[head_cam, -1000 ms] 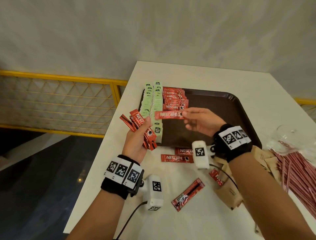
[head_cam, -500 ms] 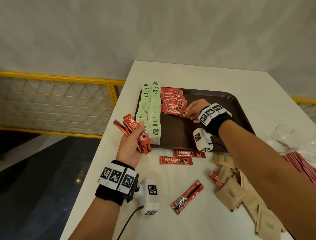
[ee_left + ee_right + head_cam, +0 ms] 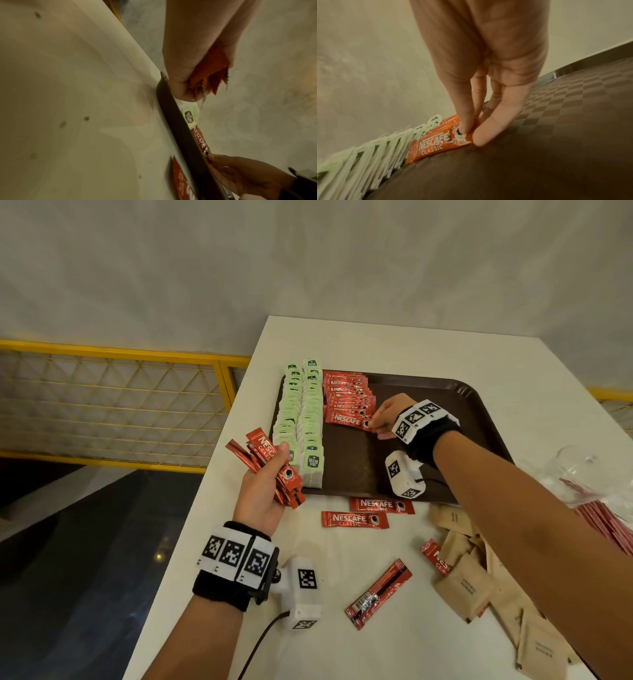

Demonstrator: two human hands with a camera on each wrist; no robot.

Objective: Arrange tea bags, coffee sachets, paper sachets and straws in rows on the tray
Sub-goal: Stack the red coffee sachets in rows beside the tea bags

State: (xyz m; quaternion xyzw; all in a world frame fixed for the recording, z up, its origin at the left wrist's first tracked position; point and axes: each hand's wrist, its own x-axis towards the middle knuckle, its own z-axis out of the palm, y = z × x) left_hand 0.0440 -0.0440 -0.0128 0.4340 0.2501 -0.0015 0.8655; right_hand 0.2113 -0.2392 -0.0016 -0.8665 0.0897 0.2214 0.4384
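Note:
A dark brown tray (image 3: 428, 392) holds two rows of green tea bags (image 3: 303, 419) and beside them a row of red coffee sachets (image 3: 347, 398). My right hand (image 3: 378, 424) pinches the right end of the front coffee sachet (image 3: 346, 419), which lies flat on the tray. In the right wrist view the index finger and thumb of the right hand (image 3: 471, 136) sit on that sachet (image 3: 431, 147) next to the tea bags (image 3: 359, 159). My left hand (image 3: 270, 474) grips a fanned bundle of coffee sachets (image 3: 263, 450) at the tray's front left corner.
Loose coffee sachets (image 3: 354, 519) lie on the white table in front of the tray. A heap of brown paper sachets (image 3: 469, 583) lies at the right, with red straws (image 3: 609, 518) in clear plastic beyond. The table's left edge drops beside a yellow railing (image 3: 120, 354).
My right hand carried one coffee sachet from above the tray's front to the row and laid it at the row's front end. The left hand kept its bundle.

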